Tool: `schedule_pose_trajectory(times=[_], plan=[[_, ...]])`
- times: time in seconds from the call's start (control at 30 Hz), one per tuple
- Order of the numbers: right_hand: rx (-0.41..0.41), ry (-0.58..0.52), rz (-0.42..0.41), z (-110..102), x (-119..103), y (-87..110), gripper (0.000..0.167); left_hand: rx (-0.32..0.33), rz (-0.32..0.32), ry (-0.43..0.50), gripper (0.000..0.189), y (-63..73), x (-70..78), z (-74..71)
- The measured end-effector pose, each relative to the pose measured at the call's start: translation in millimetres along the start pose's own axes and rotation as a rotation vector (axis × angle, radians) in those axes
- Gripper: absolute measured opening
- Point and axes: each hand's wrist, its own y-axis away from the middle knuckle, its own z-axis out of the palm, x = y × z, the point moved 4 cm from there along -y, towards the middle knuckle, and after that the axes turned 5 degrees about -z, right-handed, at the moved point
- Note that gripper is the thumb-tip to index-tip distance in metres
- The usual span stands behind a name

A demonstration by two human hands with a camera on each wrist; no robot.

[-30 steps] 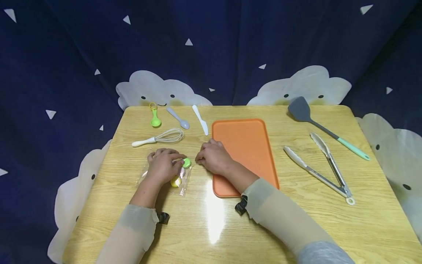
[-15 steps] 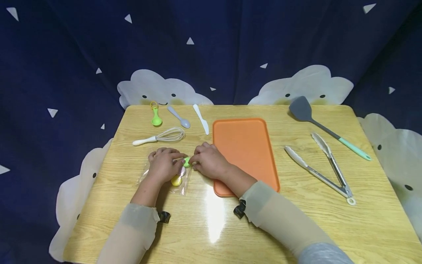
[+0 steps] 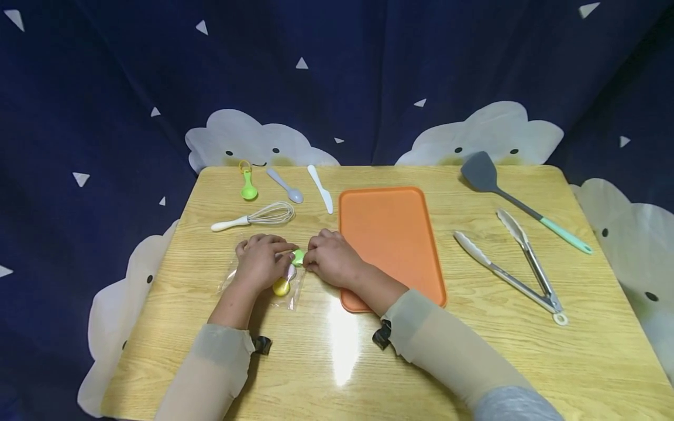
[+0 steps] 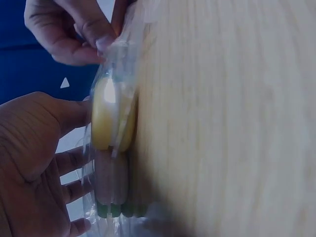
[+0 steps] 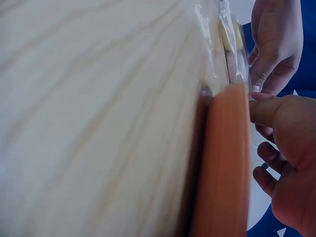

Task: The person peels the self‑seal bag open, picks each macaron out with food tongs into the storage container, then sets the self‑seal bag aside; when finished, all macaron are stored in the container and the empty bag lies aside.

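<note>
A clear plastic bag (image 3: 292, 301) lies on the table with round green (image 3: 298, 257), pale purple (image 3: 292, 272) and yellow (image 3: 281, 286) macaron-like pieces inside. My left hand (image 3: 260, 263) rests on the bag; in the left wrist view its thumb and fingers are fairly straight against the plastic, beside the yellow piece (image 4: 102, 118). My right hand (image 3: 334, 257) pinches the bag's right edge next to the green piece, thumb and finger together. Its remaining fingers are bent. Part of the bag is hidden under the left hand.
An orange tray (image 3: 389, 234) lies under my right wrist. Behind the bag are a whisk (image 3: 271, 214), green measuring spoons (image 3: 249, 190), a grey spoon (image 3: 286, 187) and a white knife (image 3: 321, 190). Tongs (image 3: 518, 269) and a grey spatula (image 3: 481, 172) lie at the right.
My right hand has moved left from beside the bag to its right edge and now pinches it by the green piece. The left hand has stayed in place.
</note>
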Motion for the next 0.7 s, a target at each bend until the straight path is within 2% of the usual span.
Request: schedule_pose_trajectory(times=[0.17,0.33,0.57,0.7], plan=[[-0.010,0.021,-0.001,-2.9,3.1,8.7,0.009,0.002,0.006,0.011,0.026,-0.9,-1.0,1.9],[-0.037,0.006,0.028,-5.8,-1.6,12.9,0.021,-0.001,0.017,0.006,0.027,-1.6,-0.2,0.9],[-0.048,0.034,-0.068,-3.7,-23.3,9.0,0.024,0.003,0.010,0.005,0.026,-1.4,-0.3,-1.1],[-0.048,0.055,-0.077,3.1,-29.0,5.7,0.019,-0.004,0.000,-0.001,0.027,-1.0,-0.2,-0.2]])
